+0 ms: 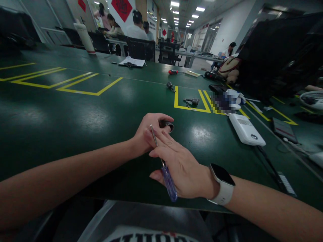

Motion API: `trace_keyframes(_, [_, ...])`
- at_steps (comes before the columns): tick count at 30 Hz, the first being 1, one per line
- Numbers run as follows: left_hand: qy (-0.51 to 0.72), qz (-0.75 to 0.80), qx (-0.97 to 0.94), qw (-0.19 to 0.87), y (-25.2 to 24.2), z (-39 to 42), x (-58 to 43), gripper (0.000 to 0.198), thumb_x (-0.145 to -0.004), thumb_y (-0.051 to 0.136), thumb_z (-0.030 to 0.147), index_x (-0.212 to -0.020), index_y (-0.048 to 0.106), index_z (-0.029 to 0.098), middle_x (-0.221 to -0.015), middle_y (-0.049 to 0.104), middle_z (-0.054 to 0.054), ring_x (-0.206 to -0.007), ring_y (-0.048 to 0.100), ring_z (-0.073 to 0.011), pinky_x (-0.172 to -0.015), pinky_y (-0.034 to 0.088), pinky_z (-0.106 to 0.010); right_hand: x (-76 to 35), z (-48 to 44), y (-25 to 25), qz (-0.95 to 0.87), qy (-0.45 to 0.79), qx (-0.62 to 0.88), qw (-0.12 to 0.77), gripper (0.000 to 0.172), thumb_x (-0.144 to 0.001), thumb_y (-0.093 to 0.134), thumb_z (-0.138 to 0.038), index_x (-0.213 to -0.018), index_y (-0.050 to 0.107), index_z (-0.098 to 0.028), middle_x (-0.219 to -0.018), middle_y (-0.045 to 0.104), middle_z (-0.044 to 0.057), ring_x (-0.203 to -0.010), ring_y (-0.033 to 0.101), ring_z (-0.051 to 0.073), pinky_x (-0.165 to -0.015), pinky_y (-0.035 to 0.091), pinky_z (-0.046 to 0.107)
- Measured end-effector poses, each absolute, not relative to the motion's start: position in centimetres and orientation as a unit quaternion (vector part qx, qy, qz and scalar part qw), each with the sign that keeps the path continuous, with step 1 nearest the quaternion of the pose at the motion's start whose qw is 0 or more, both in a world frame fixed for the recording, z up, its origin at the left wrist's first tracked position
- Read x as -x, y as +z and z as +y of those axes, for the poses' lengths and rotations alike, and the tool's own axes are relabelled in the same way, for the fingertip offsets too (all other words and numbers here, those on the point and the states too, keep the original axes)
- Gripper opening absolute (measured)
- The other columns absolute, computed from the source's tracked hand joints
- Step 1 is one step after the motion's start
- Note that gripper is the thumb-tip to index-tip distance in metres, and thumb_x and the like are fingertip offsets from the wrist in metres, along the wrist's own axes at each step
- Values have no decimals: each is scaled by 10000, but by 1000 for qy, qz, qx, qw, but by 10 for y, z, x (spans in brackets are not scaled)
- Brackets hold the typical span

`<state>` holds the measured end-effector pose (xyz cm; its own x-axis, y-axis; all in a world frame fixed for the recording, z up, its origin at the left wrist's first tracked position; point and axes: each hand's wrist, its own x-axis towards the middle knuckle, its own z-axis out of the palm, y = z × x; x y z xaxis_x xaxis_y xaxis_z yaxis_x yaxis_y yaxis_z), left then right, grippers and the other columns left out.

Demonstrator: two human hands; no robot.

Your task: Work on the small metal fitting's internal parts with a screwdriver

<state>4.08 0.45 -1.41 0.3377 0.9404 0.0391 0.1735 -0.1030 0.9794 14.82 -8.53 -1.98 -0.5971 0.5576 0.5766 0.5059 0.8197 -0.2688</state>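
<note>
Workshop-like office, taped worktable [50, 131], black chairs [137, 49]

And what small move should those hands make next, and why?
I'd probably tilt the screwdriver away from the left hand: in this view its metal tip overlaps that hand, while the right hand, carrying it, also has fingers close to the dark round part held by the left.

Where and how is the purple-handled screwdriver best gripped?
Probably by its handle, the right hand coming from the right: this thick end of the screwdriver points toward the wearer, while the thin metal shaft slants away over the left hand.
</note>
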Motion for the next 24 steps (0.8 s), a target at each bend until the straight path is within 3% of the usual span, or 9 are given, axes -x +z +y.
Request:
trace_keyframes(4, [380, 456, -587, 551, -5, -1, -37, 153, -606, 631, 82, -750, 674, 114, -597, 637, -23, -514, 598, -136, -538, 498, -266, -159, -87, -22, -902, 61, 291, 312, 189, -892, 423, -209, -1060, 432, -121, -1423, 336, 229, -1385, 161, 211, -1090, 283, 471])
trace_keyframes(8, [398, 452, -574, 555, 9, 0, -26, 145, -606, 670, 131, -748, 686, 112, -751, 690, -79, -628, 648, -185, -639, 544, -351, -177, -93, -23, -899, 81, 303, 306, 219, -868, 445, -176, -1082, 454, -129, -1368, 437, 201, -1305, 370, 217, -1054, 339, 477])
trace_keyframes(10, [411, 455, -578, 539, 13, 4, -19, 156, -596, 682, 133, -751, 692, 113, -778, 694, -81, -666, 654, -198, -657, 550, -361, -185, -97, -23, -873, 115, 320, 349, 200, -870, 457, -203, -1054, 512, -150, -1186, 609, 147, -1114, 560, 205, -981, 420, 454])
trace_keyframes(12, [416, 462, -576, 530, 13, 8, -13, 160, -594, 681, 123, -754, 694, 117, -762, 695, -71, -694, 657, -201, -671, 552, -354, -190, -99, -25, -811, 214, 367, 403, 177, -887, 446, -243, -930, 598, -160, -850, 688, 72, -802, 641, 165, -776, 521, 353])
trace_keyframes(15, [410, 478, -570, 528, 11, 14, -6, 206, -589, 681, 104, -792, 696, 130, -736, 694, -54, -732, 661, -203, -712, 546, -346, -192, -97, -33, -655, 394, 428, 481, 285, -903, 445, -306, -753, 636, -157, -594, 579, 1, -537, 546, 101, -510, 456, 221])
trace_keyframes(19, [395, 482, -574, 531, 7, 17, -3, 333, -569, 681, 53, -888, 686, 146, -781, 700, -47, -790, 662, -207, -781, 523, -350, -192, -90, -42, -548, 489, 448, 510, 275, -874, 504, -351, -725, 637, -162, -576, 560, -17, -527, 518, 87, -501, 418, 201])
trace_keyframes(24, [405, 461, -559, 558, 4, 15, -4, 310, -587, 674, 50, -887, 652, 124, -847, 690, -80, -764, 662, -204, -752, 532, -356, -190, -90, -36, -584, 448, 492, 465, 285, -862, 513, -380, -719, 616, -156, -559, 546, -23, -529, 521, 93, -513, 411, 209])
